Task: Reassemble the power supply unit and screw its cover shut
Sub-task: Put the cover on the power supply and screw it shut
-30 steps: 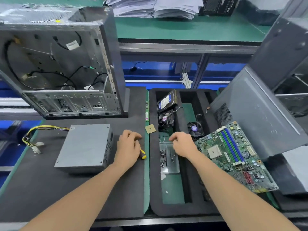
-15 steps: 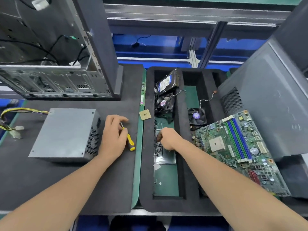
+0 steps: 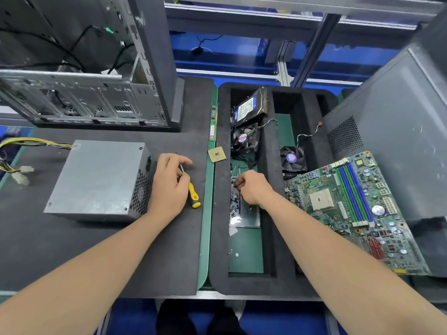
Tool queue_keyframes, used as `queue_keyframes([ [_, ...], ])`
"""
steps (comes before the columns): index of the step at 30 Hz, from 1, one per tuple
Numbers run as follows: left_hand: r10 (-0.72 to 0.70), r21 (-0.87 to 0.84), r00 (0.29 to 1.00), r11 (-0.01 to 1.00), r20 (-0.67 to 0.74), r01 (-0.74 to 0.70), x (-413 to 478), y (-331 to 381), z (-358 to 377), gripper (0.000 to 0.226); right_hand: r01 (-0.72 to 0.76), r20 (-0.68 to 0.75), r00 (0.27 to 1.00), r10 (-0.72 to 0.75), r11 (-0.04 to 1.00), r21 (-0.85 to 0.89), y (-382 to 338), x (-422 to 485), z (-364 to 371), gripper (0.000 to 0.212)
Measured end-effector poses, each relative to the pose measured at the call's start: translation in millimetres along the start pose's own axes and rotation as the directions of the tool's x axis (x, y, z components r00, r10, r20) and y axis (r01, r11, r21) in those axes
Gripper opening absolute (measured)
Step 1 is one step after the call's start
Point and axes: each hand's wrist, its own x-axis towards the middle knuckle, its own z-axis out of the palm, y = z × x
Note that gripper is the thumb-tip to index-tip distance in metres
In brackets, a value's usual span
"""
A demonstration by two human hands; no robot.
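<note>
Grey metal power supply box (image 3: 101, 180), centre-left: closed, fastening apparently pending. Left hand (image 3: 167, 187) grips yellow-handled screwdriver (image 3: 193, 194); right hand (image 3: 254, 187) among small loose screws (image 3: 233, 201), grip indiscernible.

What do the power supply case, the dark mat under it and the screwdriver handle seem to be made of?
Power supply case: likely sheet metal, dull speckled grey, with punched vent holes. Dark mat: probably foam, matte with a thick cut edge. Screwdriver handle: apparently smooth yellow plastic with black inserts.

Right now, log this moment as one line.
left hand: holds screwdriver | right hand: fingers among screws, grip unclear | power supply: on mat
</note>
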Motion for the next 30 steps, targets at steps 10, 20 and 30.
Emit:
queue_keyframes([
  [10,-0.019,-0.006,1.000,1.000,0.001,0.019,0,2,-1,0.038,-0.010,-0.074,0.997,0.000,0.991,-0.133,-2,-1,17,0.026],
  [20,-0.008,-0.016,1.000,1.000,0.005,0.008,0,2,-1,0.037,-0.048,-0.128,0.991,0.027,0.986,-0.158,1,-1,20,0.027],
  [30,-0.004,-0.008,1.000,1.000,0.015,0.004,0,1,-1,0.035,0.037,-0.010,0.999,-0.039,0.991,-0.131,1,0,16,0.041],
])
